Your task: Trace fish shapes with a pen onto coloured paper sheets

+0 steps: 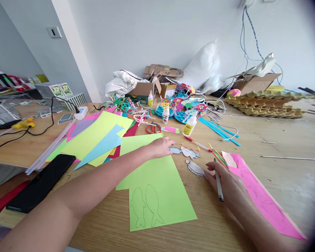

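Observation:
My left hand (161,147) reaches across a green paper sheet (170,182). Its fingers are curled together at the paper fish cutouts, and whatever they pinch is hidden. A bluish fish cutout (175,150) lies just under the fingertips, beside a white one (189,153). My right hand (227,180) is closed around a pen (218,183), its dark end pointing down toward me. Close to those fingers lies another fish cutout (195,168). Two fish outlines (144,206) are drawn on the near part of the green paper.
Coloured sheets (99,136) and a black phone (42,183) lie left. Red-handled scissors (153,128), glue bottles (189,125) and decorated blue crafts (182,108) stand behind. Pink paper (262,192) lies right, below egg cartons (267,105) and a thin stick (288,158).

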Action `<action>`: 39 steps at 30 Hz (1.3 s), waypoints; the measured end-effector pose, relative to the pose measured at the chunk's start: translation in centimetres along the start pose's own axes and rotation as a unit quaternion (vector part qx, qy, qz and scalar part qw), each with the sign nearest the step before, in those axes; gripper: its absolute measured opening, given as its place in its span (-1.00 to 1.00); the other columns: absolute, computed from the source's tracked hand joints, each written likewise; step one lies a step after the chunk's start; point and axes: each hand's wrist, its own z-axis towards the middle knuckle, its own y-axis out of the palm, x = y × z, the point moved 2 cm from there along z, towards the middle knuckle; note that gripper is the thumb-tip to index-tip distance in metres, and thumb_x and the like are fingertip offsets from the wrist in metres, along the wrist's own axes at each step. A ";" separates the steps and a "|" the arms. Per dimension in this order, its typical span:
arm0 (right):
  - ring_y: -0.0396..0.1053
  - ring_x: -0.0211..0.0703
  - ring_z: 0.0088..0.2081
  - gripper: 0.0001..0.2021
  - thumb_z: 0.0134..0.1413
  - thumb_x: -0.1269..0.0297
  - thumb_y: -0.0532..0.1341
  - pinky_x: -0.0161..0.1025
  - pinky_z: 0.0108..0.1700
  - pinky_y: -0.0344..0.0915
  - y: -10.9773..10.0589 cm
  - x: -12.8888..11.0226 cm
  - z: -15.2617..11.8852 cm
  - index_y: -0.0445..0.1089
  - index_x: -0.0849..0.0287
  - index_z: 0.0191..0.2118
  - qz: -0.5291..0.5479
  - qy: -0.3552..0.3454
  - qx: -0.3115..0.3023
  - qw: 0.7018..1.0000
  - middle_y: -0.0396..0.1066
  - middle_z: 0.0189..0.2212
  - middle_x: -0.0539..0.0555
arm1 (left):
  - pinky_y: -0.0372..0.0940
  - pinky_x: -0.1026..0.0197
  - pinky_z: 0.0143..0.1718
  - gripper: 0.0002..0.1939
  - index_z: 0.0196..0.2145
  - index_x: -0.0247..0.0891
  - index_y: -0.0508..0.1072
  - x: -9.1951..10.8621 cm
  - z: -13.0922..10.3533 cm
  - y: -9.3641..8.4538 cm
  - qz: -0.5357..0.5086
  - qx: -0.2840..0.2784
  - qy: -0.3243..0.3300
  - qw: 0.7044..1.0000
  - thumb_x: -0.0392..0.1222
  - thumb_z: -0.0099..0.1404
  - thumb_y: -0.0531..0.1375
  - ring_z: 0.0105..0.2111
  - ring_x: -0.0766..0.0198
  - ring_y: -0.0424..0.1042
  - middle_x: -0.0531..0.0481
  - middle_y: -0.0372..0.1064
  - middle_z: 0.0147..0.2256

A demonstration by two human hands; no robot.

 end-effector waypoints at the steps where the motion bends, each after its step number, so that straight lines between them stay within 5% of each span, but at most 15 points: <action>1: 0.36 -0.13 -0.53 -0.76 0.05 0.15 0.06 -0.25 -0.55 0.21 -0.2 -0.3 0.0 0.32 0.16 -0.23 -0.009 -0.001 -0.007 1.000 0.43 -0.46 0.09 | 0.21 0.16 -0.08 -0.67 -0.09 -0.31 0.34 0.4 0.5 0.1 0.016 -0.010 0.002 1.000 -0.20 0.17 0.16 -0.10 0.12 0.30 -0.14 0.27 -0.11; 12: 0.43 -0.06 -0.40 -0.78 0.09 0.20 0.06 -0.21 -0.45 0.29 -0.9 -1.7 -0.1 0.31 0.15 -0.19 0.005 -0.007 -0.045 0.999 0.45 -0.36 0.13 | 0.25 0.14 -0.21 -0.76 -0.29 -0.36 0.35 2.2 3.5 -0.4 0.102 -0.106 0.002 0.989 -0.19 0.09 0.21 -0.14 0.01 0.33 -0.24 0.32 -0.18; 16: 0.43 -0.06 -0.40 -0.78 0.09 0.22 0.04 -0.20 -0.43 0.30 -0.8 -1.6 0.0 0.31 0.15 -0.19 0.012 -0.010 -0.050 0.999 0.46 -0.31 0.15 | 0.24 0.19 -0.29 -0.67 -0.18 -0.32 0.29 2.0 3.5 -0.2 0.083 -0.086 -0.002 0.993 -0.26 0.07 0.21 -0.21 0.07 0.36 -0.17 0.34 -0.22; 22: 0.44 -0.08 -0.41 -0.79 0.06 0.22 0.06 -0.18 -0.41 0.32 -0.2 -1.0 0.0 0.31 0.15 -0.20 0.027 -0.017 -0.036 0.999 0.45 -0.28 0.16 | 0.17 0.25 -0.30 -0.82 -0.24 -0.26 0.33 0.6 3.0 -1.7 0.031 -0.017 0.018 0.999 -0.36 0.16 0.10 -0.26 0.19 0.34 -0.04 0.35 -0.28; 28: 0.43 -0.10 -0.44 -0.83 0.06 0.23 0.08 -0.23 -0.47 0.31 -0.4 -0.9 -0.1 0.32 0.14 -0.24 0.024 -0.026 0.039 0.999 0.46 -0.40 0.11 | 0.14 0.29 -0.28 -0.71 -0.19 -0.25 0.37 -0.3 0.5 -5.3 -0.029 0.006 0.036 0.999 -0.45 0.16 0.03 -0.26 0.28 0.31 0.01 0.34 -0.25; 33: 0.44 -0.17 -0.46 -0.87 0.10 0.30 0.09 -0.30 -0.47 0.34 -2.2 -3.0 -0.8 0.34 0.16 -0.27 0.085 -0.088 0.159 0.980 0.46 -0.44 0.09 | 0.12 0.38 -0.44 -0.65 -0.12 -0.23 0.34 1.8 -3.1 -5.0 -0.141 -0.069 0.071 0.985 -0.46 0.15 0.03 -0.45 0.42 0.26 0.07 0.32 -0.34; 39: 0.42 -0.17 -0.10 -0.70 0.11 0.53 0.03 -0.29 -0.18 0.37 -3.7 -7.3 -3.8 0.25 0.11 -0.06 0.140 -0.261 0.043 0.954 0.41 -0.09 0.16 | 0.05 0.40 -0.54 -0.68 -0.17 -0.23 0.24 2.6 -6.6 -2.4 -0.382 -0.162 0.046 0.909 -0.41 0.09 0.14 -0.50 0.43 0.22 0.11 0.26 -0.44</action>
